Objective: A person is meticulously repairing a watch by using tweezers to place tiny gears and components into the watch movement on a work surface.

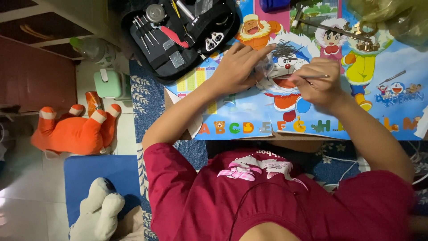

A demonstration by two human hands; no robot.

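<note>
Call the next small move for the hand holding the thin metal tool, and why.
Probably bring the tool's tip left to the small clear piece under the left hand. The right hand has a pinch grip on the thin metal tool, which lies nearly level and points at the left fingers pinning that piece on the cartoon mat. What the piece is cannot be told.

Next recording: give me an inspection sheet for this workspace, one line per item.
Surface: low table covered by a colourful cartoon alphabet mat.
Job's things: thin metal rod-like tool; small clear plastic bag; pile of tiny dark metal pins.
Clutter: open black zip tool case; brass-coloured metal parts.
Hands: left hand rests on the bag; right hand grips the tool.
Cables: white cable on the floor.
Surroundings: orange plush toy, white plush toy, blue patterned rug.
</note>
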